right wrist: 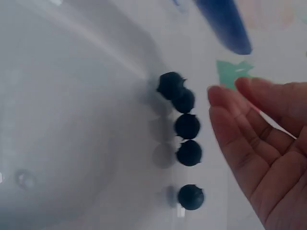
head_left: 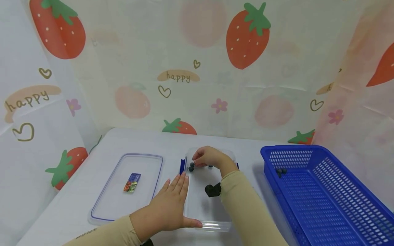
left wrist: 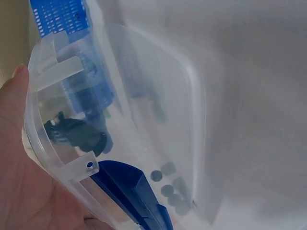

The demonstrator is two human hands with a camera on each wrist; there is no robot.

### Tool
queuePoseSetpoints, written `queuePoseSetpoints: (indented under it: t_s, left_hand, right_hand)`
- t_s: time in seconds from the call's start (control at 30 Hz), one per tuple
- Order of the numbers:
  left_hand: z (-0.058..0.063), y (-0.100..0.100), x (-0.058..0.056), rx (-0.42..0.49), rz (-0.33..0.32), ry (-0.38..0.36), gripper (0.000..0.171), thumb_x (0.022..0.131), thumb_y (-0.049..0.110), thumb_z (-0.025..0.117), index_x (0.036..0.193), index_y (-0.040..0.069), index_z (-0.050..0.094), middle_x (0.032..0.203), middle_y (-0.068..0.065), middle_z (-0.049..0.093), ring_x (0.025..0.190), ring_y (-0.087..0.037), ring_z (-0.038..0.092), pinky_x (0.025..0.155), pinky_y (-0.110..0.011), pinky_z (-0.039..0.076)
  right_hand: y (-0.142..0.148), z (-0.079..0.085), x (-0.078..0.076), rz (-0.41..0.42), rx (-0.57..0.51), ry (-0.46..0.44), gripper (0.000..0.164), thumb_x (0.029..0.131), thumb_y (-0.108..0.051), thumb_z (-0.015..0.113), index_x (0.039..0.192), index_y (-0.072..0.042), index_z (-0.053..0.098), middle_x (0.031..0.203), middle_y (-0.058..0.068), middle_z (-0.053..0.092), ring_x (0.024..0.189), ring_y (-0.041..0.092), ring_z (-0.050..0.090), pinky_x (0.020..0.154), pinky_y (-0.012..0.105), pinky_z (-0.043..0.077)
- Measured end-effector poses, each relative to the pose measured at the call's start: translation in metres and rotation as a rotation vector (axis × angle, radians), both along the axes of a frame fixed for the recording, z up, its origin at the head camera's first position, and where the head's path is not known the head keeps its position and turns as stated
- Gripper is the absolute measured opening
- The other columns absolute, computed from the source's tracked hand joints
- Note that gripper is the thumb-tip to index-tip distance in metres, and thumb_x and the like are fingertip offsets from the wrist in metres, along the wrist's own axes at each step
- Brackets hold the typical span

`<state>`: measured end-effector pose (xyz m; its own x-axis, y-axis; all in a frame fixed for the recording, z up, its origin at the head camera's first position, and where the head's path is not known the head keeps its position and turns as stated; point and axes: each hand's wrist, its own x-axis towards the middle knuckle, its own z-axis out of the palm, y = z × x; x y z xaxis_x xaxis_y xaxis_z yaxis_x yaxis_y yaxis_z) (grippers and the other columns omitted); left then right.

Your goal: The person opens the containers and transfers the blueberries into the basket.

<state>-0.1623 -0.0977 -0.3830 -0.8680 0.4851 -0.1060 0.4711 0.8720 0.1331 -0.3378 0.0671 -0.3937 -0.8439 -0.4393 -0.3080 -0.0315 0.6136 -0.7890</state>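
A clear plastic container [head_left: 215, 225] with blue side clips stands on the white table in front of me. My left hand [head_left: 170, 208] rests along its left side, fingers straight, thumb stretched along the near rim. Over the container's far end is my right hand [head_left: 212, 158], fingers loosely bent; the right wrist view shows nothing between thumb and fingertips. Beside those fingertips, several blueberries [right wrist: 187, 126] line up along the container's far wall. Two of these blueberries [head_left: 191, 167] show at the far left corner in the head view; the hand hides most others.
A clear lid [head_left: 97, 218] with a blue seal and a printed label [head_left: 132, 182] lies to the left. On the right stands a blue perforated basket [head_left: 326, 201], with several blueberries [head_left: 280, 171] in its far left corner. A strawberry-print sheet [head_left: 191, 44] surrounds the table.
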Motion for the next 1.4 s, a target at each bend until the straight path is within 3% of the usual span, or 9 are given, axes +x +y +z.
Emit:
queuePoseSetpoints:
  t_s: [0.3,0.6,0.83,1.03,1.4]
  left_hand:
    - [0.002,0.001,0.002,0.001,-0.002,-0.002,0.123,0.063,0.088,0.036,0.144,-0.002,0.015,0.151,-0.018,0.008,0.138,-0.032,0.01,0.108,-0.052,0.013]
    - [0.0,0.0,0.002,-0.001,0.001,0.001,0.128,0.059,0.092,0.026,0.145,-0.002,0.014,0.151,-0.018,0.009,0.138,-0.032,0.01,0.108,-0.051,0.013]
    - [-0.001,0.0,0.002,-0.001,-0.003,0.006,0.128,0.059,0.092,0.026,0.145,-0.002,0.014,0.151,-0.018,0.008,0.138,-0.032,0.009,0.108,-0.051,0.013]
    - [-0.001,0.0,0.002,0.003,-0.003,0.007,0.128,0.058,0.092,0.025,0.145,-0.002,0.014,0.151,-0.018,0.008,0.138,-0.032,0.009,0.108,-0.051,0.013]
    - [0.0,0.0,0.002,0.013,0.002,-0.004,0.126,0.061,0.09,0.031,0.144,-0.002,0.015,0.151,-0.018,0.008,0.138,-0.032,0.009,0.108,-0.052,0.013]
  right_hand:
    - [-0.001,-0.011,0.002,0.027,0.047,-0.012,0.017,0.083,-0.001,0.062,0.1,0.001,0.065,0.09,0.007,0.065,0.081,0.017,0.06,0.077,0.028,0.051]
    - [-0.006,-0.019,0.003,0.046,0.123,-0.027,0.024,0.081,-0.002,0.066,0.105,-0.003,0.066,0.091,0.005,0.064,0.083,0.015,0.058,0.081,0.03,0.049]
    - [-0.008,-0.016,0.007,0.063,0.14,-0.052,0.022,0.082,-0.002,0.065,0.104,-0.004,0.066,0.092,0.003,0.063,0.086,0.016,0.058,0.085,0.03,0.048]
    - [-0.008,-0.019,0.005,0.082,0.069,-0.117,0.03,0.082,0.001,0.064,0.111,-0.002,0.063,0.093,0.006,0.063,0.085,0.018,0.059,0.082,0.03,0.05]
    - [-0.005,-0.02,0.0,0.024,-0.048,-0.118,0.017,0.084,0.001,0.061,0.099,-0.003,0.067,0.091,0.008,0.065,0.08,0.019,0.061,0.077,0.03,0.052]
